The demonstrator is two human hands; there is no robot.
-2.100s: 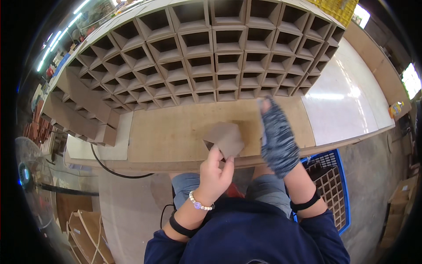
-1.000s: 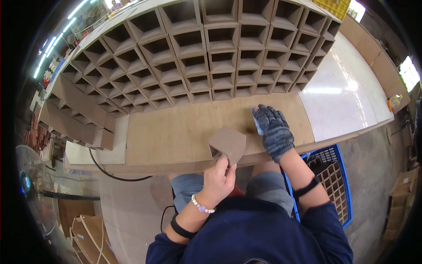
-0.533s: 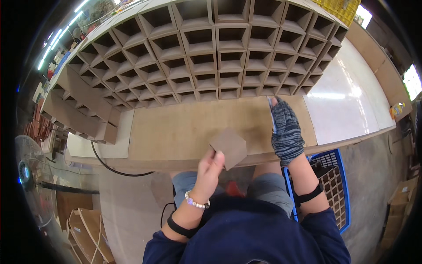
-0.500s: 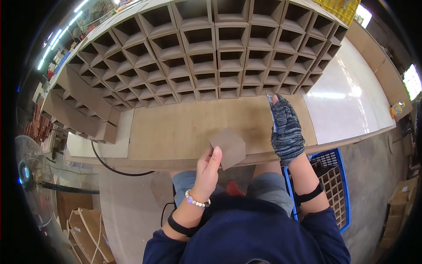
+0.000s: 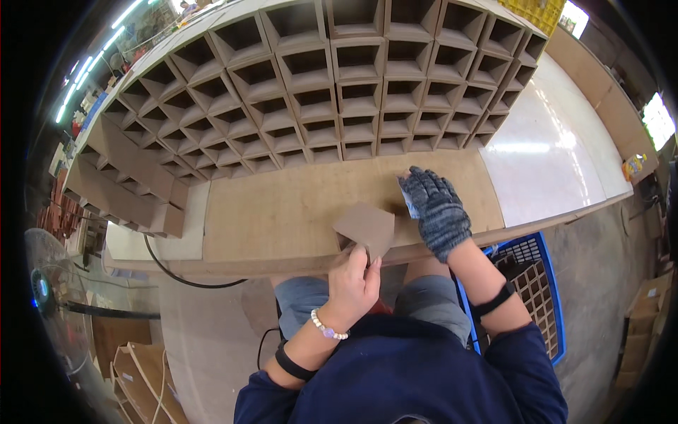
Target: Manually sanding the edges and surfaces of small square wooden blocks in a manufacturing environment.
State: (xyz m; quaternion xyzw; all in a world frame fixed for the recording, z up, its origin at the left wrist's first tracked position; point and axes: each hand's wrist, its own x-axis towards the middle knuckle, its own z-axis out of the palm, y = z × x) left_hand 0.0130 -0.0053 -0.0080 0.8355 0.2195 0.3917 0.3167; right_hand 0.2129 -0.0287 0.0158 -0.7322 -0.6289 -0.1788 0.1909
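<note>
My left hand (image 5: 355,283) is closed on the near edge of a small brown box (image 5: 367,223), thumb and fingers pinching its wall. The box is tilted above the front edge of the worktable (image 5: 275,205). On my right hand (image 5: 441,215) is a grey-and-black knitted glove with the fingertips bare. Its fingers are closed over a folded white-and-blue piece (image 5: 409,203), mostly hidden under the palm; whether it is paper or cloth I cannot tell. This hand is just right of the box, apart from it.
Behind the table's bare strip rises a wall of stacked open brown boxes (image 5: 334,92); more stacked boxes (image 5: 134,160) stand left. A white board (image 5: 530,169) lies right. Below are a blue crate (image 5: 553,300) of similar boxes and, at left, a fan (image 5: 44,283). A black cable (image 5: 176,272) hangs there.
My right hand has moved left and turned palm down, closer to the box. My left hand has shifted its grip to the box's near edge, and the box has turned slightly.
</note>
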